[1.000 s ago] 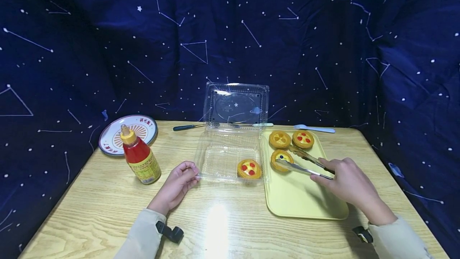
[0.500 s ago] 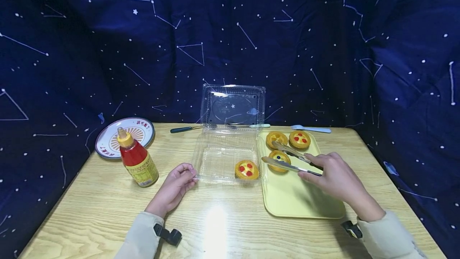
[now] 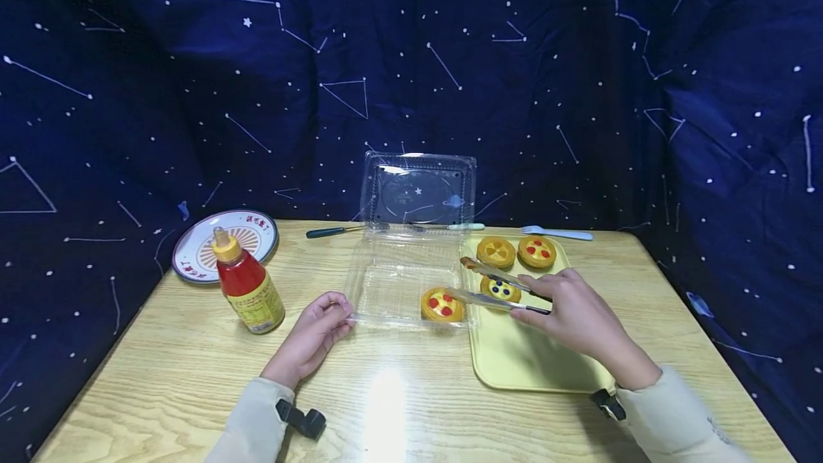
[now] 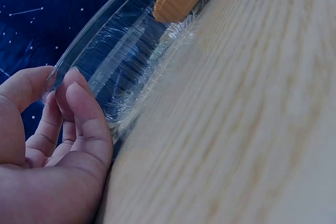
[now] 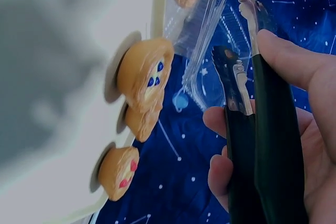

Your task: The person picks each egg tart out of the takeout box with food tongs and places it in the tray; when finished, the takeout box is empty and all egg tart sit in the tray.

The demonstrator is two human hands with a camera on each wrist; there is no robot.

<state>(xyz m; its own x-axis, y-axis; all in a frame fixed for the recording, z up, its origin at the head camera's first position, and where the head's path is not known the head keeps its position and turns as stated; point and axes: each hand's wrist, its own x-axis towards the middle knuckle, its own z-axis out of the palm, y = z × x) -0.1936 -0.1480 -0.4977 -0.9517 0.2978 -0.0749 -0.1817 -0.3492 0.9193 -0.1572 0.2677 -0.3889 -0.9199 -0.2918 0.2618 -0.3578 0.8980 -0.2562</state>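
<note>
My left hand (image 3: 318,331) pinches the front left corner of a clear hinged plastic box (image 3: 388,320), whose lid stands up at the back. Inside, at the front right, sits an egg tart with red toppings (image 3: 440,308). My right hand (image 3: 572,320) grips metal tongs with black handles (image 5: 278,145). The tongs' arms are spread, with nothing between their tips, and reach over the box's right edge. Beneath them a tart with blue berries (image 3: 504,289) lies on the yellow tray (image 3: 534,356). Behind it are a yellow-topped tart (image 3: 496,252) and another red-topped tart (image 3: 537,252).
On the left stands a red sauce bottle (image 3: 251,284) with a yellow cap, in front of a patterned plate (image 3: 193,263). A blue fork (image 3: 559,233) and a dark-handled utensil (image 3: 326,232) lie along the back edge. A starry cloth (image 3: 289,113) hangs behind the table.
My right hand has carried the spread tongs left, from around the blue-berry tart to over the box's right edge. That tart stays on the tray. My left hand keeps its hold.
</note>
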